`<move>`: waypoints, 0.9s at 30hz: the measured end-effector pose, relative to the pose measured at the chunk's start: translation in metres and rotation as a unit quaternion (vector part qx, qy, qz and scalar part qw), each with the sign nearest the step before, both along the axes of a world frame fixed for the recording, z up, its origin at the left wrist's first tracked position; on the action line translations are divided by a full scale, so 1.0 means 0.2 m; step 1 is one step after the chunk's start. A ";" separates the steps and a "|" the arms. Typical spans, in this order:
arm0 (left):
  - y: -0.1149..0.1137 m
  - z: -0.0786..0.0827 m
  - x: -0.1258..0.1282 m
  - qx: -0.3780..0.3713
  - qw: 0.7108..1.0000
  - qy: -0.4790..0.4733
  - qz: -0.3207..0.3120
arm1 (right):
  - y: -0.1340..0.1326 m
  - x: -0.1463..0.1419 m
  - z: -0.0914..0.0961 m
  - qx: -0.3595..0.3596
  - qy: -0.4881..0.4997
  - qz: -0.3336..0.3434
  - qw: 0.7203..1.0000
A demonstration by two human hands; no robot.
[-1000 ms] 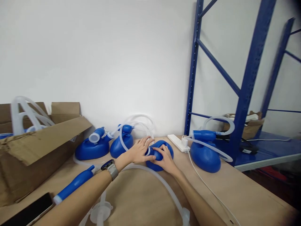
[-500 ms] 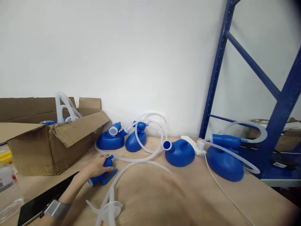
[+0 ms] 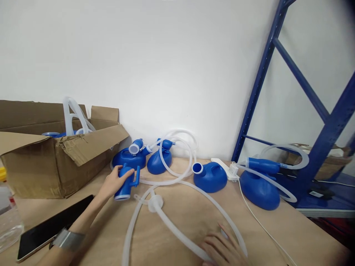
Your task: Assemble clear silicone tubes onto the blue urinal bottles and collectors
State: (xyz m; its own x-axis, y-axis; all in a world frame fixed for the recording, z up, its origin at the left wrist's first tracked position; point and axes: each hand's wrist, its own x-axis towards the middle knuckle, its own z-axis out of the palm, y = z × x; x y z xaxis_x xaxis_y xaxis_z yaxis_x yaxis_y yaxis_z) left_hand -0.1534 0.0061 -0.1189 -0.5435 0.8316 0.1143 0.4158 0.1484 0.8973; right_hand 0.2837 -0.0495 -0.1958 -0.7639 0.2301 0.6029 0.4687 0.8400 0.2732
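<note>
My left hand [image 3: 112, 183] is closed round a blue tube-shaped connector [image 3: 125, 181] with a white rim, lifted off the wooden table [image 3: 177, 225]. A long translucent white hose [image 3: 172, 225] with a disc-shaped end [image 3: 154, 202] curves across the table. My right hand [image 3: 222, 250] lies on this hose near the front edge, fingers spread. A blue jug with an open white-rimmed spout [image 3: 209, 176] stands in the middle, with nothing attached to the spout.
Three more blue jugs with hoses stand at the back [image 3: 129, 157] [image 3: 160, 160] and right [image 3: 259, 188]. An open cardboard box [image 3: 52, 159] holds more parts at left. A phone [image 3: 51, 227] and a clear bottle [image 3: 8, 218] lie at front left. Blue shelving [image 3: 324, 136] stands at right, and a white power strip [image 3: 222, 164].
Both hands left the middle jug. My left hand reached left, took the blue connector and lifted it. The hose shifted on the table and my right hand came down on it.
</note>
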 end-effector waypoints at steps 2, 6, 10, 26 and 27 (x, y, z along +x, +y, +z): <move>0.01 0.00 0.01 0.019 0.997 -0.075 0.030 | 0.05 -0.01 0.02 -0.014 0.008 -0.012 1.000; 0.02 -0.02 0.05 0.043 0.982 -0.176 0.045 | 0.15 -0.06 0.06 -0.169 -0.017 -0.048 0.984; 0.03 -0.05 0.07 0.040 0.967 -0.248 0.052 | 0.24 -0.10 0.17 -0.348 -0.074 -0.063 0.933; -0.10 -0.06 0.36 -0.027 0.941 -0.236 -0.241 | 0.28 -0.83 0.21 -0.454 0.385 0.148 0.790; -0.08 -0.05 0.31 0.002 0.964 -0.155 -0.214 | 0.29 -0.81 0.21 -0.463 0.407 0.153 0.772</move>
State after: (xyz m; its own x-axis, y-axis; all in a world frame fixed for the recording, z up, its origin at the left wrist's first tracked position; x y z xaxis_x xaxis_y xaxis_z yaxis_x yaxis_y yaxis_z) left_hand -0.0921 -0.0098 -0.1293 -0.1591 0.9873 0.0039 0.1491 0.0201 0.9886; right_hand 0.1217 0.0086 -0.1534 -0.3230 0.7344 0.5969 -0.0906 0.6039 -0.7919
